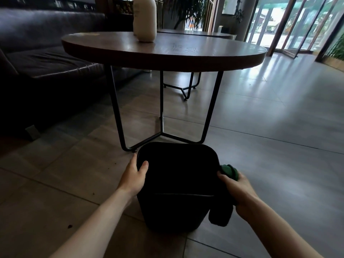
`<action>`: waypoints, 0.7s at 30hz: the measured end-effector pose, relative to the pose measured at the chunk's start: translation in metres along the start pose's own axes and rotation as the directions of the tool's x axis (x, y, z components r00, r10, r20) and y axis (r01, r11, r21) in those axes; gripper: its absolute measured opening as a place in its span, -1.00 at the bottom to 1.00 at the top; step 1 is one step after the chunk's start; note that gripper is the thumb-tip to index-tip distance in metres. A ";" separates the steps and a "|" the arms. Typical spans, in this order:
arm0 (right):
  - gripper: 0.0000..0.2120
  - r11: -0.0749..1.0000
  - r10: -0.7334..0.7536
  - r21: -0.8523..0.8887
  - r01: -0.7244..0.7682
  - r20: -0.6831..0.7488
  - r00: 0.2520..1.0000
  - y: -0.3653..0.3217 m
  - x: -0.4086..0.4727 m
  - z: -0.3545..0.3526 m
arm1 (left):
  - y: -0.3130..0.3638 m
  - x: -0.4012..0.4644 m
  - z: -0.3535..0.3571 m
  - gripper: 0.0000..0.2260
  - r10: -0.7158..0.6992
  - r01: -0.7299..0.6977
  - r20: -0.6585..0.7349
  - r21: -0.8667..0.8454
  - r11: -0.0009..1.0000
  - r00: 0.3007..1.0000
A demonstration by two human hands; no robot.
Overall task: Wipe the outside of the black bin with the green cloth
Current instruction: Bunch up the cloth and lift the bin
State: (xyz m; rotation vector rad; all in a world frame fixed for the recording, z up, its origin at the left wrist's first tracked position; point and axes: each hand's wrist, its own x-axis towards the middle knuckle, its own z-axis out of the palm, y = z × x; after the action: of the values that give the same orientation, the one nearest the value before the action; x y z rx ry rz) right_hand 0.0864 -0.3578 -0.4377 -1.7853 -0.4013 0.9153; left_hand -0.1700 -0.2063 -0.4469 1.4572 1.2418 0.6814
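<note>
The black bin stands upright on the tiled floor right in front of me, its open mouth facing up. My left hand grips the bin's left rim, thumb over the inside edge. My right hand is closed on the green cloth and presses it against the outside of the bin's right wall near the rim. A dark tail of the cloth hangs down beside the bin below that hand.
A round wooden table on thin black metal legs stands just beyond the bin, with a pale vase on top. A dark leather sofa fills the left. Bare tiled floor stretches right toward glass doors.
</note>
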 end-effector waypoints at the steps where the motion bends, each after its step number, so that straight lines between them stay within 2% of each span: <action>1: -0.80 1.000 0.010 0.003 -0.010 0.017 1.000 -0.001 -0.002 -0.003 | 0.000 -0.001 -0.001 -0.41 0.003 -0.003 0.009 0.015 1.000 1.000; 3: -0.83 1.000 0.022 -0.007 -0.022 0.025 0.999 -0.008 -0.006 -0.010 | 0.001 -0.003 -0.004 -0.37 -0.021 0.019 0.053 0.050 0.999 0.998; 5: -0.82 0.998 -0.002 -0.055 0.001 -0.022 1.000 -0.021 -0.010 -0.016 | 0.006 -0.008 -0.005 -0.33 0.001 -0.012 0.047 0.231 0.973 0.999; 7: -0.74 0.992 -0.073 -0.114 0.062 -0.090 0.993 -0.038 -0.016 -0.020 | 0.020 -0.019 -0.002 -0.31 0.197 -0.157 -0.052 0.425 0.891 0.979; 8: -0.71 0.987 -0.111 -0.129 0.097 -0.107 0.988 -0.049 -0.021 -0.019 | 0.033 -0.025 0.002 -0.30 0.308 -0.247 -0.076 0.433 0.867 0.948; 10: -0.69 0.973 -0.202 -0.134 0.188 -0.106 0.974 -0.074 -0.035 -0.014 | 0.063 -0.036 0.017 -0.22 0.429 -0.398 -0.002 0.368 0.840 0.903; 13: -0.73 0.930 -0.361 -0.091 0.357 -0.034 0.932 -0.110 -0.052 0.001 | 0.109 -0.048 0.052 0.10 0.397 -0.467 0.279 0.263 0.844 0.874; 15: -0.77 0.926 -0.376 0.079 0.369 0.112 0.920 -0.129 -0.063 0.010 | 0.133 -0.057 0.071 0.25 0.370 -0.451 0.391 0.136 0.882 0.843; 16: -0.80 0.927 -0.370 0.147 0.345 0.208 0.906 -0.138 -0.070 0.011 | 0.142 -0.060 0.076 0.25 0.389 -0.454 0.399 0.077 0.888 0.830; 18: -0.83 0.925 -0.368 0.228 0.305 0.335 0.867 -0.153 -0.080 0.003 | 0.158 -0.066 0.073 0.08 0.464 -0.497 0.328 0.018 0.868 0.823; 21: -0.86 0.920 -0.391 0.150 0.362 0.309 0.867 -0.168 -0.083 -0.025 | 0.168 -0.068 0.041 -0.43 0.540 -0.575 0.235 0.118 0.810 0.808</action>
State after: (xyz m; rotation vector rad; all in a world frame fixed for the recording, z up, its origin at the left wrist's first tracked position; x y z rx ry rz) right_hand 0.0761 -0.3605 -0.2490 -1.3995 -0.8831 0.9345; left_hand -0.0977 -0.2680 -0.2871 2.0302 0.7256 0.8033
